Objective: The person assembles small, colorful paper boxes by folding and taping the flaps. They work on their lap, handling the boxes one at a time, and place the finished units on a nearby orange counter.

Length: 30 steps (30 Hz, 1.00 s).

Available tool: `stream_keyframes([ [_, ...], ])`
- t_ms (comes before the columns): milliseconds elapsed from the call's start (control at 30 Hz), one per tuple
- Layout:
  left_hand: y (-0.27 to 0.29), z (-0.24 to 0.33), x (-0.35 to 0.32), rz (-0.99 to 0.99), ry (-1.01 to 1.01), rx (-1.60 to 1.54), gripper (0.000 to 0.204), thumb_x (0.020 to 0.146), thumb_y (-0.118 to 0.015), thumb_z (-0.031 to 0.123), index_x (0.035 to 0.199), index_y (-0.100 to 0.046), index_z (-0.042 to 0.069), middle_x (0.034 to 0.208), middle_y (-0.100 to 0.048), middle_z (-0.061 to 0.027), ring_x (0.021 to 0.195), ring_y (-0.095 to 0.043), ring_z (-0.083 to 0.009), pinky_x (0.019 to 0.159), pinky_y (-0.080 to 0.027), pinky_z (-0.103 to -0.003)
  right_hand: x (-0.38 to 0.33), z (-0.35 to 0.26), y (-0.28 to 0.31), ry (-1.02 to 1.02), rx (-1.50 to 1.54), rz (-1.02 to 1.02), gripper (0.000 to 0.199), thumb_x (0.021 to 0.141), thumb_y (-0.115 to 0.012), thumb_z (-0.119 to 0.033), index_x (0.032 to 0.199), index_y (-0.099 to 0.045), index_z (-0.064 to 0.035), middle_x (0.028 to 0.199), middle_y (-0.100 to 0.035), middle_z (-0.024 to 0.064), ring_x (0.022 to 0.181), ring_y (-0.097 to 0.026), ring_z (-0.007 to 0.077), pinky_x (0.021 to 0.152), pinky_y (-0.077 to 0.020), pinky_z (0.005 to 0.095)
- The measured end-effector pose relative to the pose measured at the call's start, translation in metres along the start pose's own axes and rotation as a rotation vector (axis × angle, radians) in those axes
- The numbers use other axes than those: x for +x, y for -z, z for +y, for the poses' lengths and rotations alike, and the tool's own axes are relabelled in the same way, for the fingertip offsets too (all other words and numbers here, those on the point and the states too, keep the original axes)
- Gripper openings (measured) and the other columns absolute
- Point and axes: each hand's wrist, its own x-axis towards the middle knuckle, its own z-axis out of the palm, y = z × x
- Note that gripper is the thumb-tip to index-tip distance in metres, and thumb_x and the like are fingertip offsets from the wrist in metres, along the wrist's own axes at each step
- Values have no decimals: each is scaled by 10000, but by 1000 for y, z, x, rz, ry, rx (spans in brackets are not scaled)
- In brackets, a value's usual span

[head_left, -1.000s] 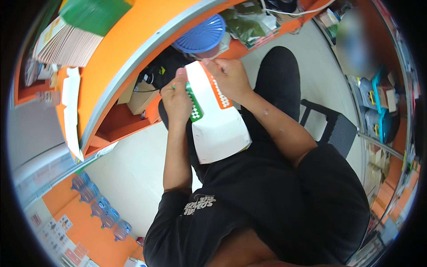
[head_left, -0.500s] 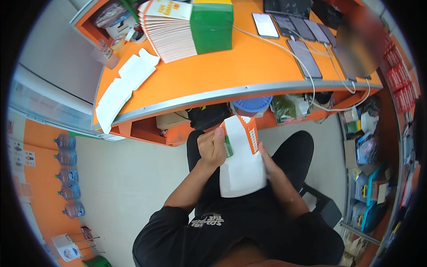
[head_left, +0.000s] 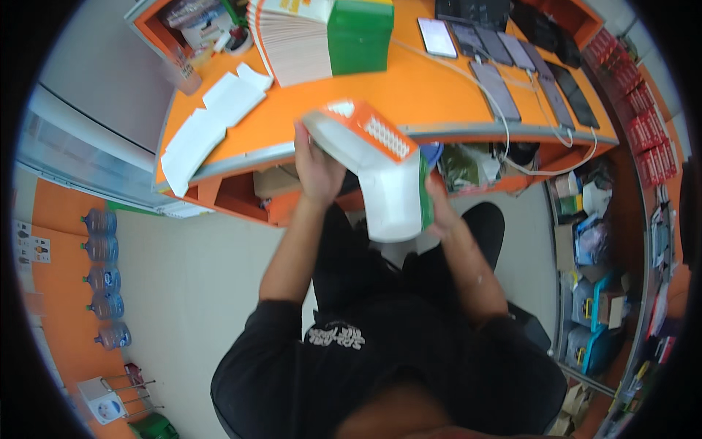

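Note:
Between my hands, over my lap and at the desk's front edge, is a folding cardboard carton (head_left: 391,201), white inside with orange and green printed outer faces. It is partly opened out, with its upper part bent to the left. My left hand (head_left: 319,172) grips the end of that upper part, thumb up along its edge. My right hand (head_left: 441,208) is closed on the green right side of the lower part; some of its fingers are hidden behind the card.
On the orange desk (head_left: 431,95) stands a tight row of folded cartons (head_left: 300,47). An unfolded white carton (head_left: 234,102) lies at the left, by a plastic cup (head_left: 186,77). Several phones (head_left: 497,88) with white cables lie at the right. Water bottles (head_left: 102,252) line the left wall.
The carton has been lifted toward the desk and turned, its upper part now bent leftward and opened. My left hand moved up and left with it; my right hand rose too.

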Motion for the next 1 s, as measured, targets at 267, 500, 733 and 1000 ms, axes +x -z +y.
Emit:
stream_keyframes([
  [267, -40, 40, 51, -93, 460, 482, 448, 1037, -552, 455, 1224, -601, 50, 1047, -678, -52, 958, -659, -146, 876, -553, -317, 32, -80, -72, 197, -1218, -145, 996, 653, -917, -342, 1486, -472, -25, 1373, -588, 129, 1251, -574, 264, 1073, -437, 362],
  [500, -126, 134, 140, -160, -136, 765, 465, 1016, -549, 432, 1241, -675, 45, 1163, -702, -51, 1052, -645, -139, 938, -509, -358, 78, -222, -116, 646, -1913, 73, 1019, 668, -910, -406, 1543, -439, -181, 1243, -631, 159, 1149, -622, 302, 981, -481, 372],
  [733, -146, 193, 248, 94, -170, 1569, 457, 984, -570, 444, 1162, -681, 39, 1099, -654, -94, 951, -611, -172, 878, -477, -301, 199, -337, -124, 518, -2022, -49, 1030, 689, -913, -346, 1570, -394, -224, 1275, -661, 132, 1126, -632, 259, 1006, -478, 341],
  [1000, -81, 201, 286, 198, -150, 1473, 361, 877, -726, 289, 836, -702, -69, 753, -672, -114, 584, -617, -166, 517, -508, -284, 264, -322, -120, 241, -1985, -89, 1107, 649, -935, -284, 1590, -355, -217, 1349, -642, 140, 1187, -620, 271, 1063, -454, 355],
])
